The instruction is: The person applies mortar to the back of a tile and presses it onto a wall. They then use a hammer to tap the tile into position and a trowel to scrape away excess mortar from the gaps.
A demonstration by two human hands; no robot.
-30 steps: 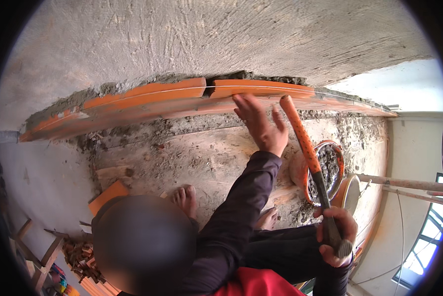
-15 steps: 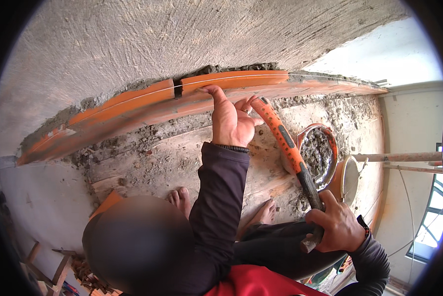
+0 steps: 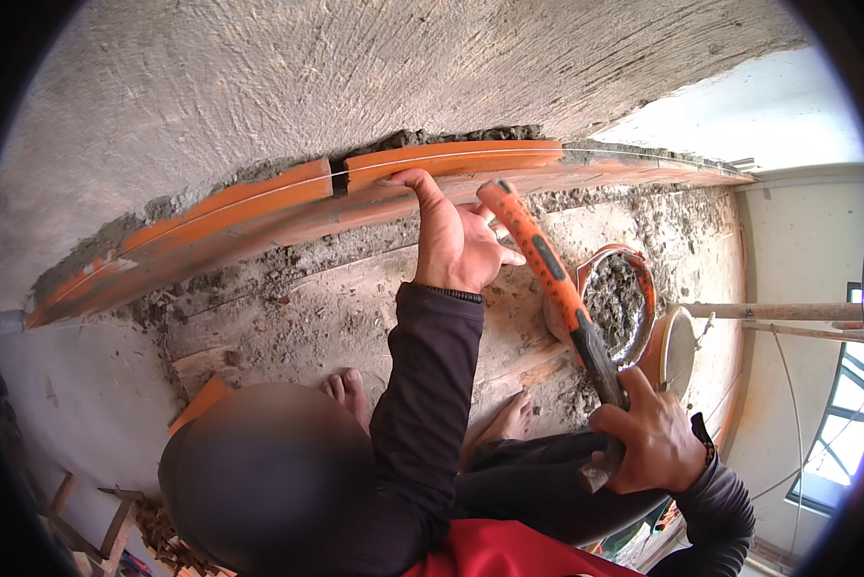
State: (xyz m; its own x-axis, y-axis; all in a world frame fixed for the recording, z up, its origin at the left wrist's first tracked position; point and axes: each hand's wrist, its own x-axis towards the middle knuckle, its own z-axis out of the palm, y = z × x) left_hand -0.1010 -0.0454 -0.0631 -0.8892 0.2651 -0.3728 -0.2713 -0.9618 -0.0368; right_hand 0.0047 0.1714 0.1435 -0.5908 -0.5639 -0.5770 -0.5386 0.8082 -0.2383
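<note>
Left hand [image 3: 461, 245] was palm up and mostly open, clenched on nothing, thumb against the front face of a long, flat-sided orange clay brick [image 3: 480, 162]; other fingers spread, partly behind the tool. Right hand [image 3: 658, 438] was wrapped firmly round the head end of a hammer-like tool with a spotted orange grip and black shaft [image 3: 550, 260], head mostly hidden; grip end pointed up at the brick, just beside the left fingers, contact there unclear. Step in hand, judging by the pose: truing up the brick to the string. Next move probably called for a steady thumb and light taps with the grip end, without shoving the brick past the line. Brick sat atop the low orange brick course at the wall base, a thin white string line [image 3: 432, 157] across its face, a dark open joint parting it from a matching orange clay brick [image 3: 249, 197] on the left. Lumpy grey mortar [image 3: 432, 137] showed behind it, then the rough grey plastered wall [image 3: 403, 67]. Farther out, right side: a round orange bucket [image 3: 650, 310] of wet grey mortar, with a tan round-mouthed bucket [image 3: 680, 351] next to it.
</note>
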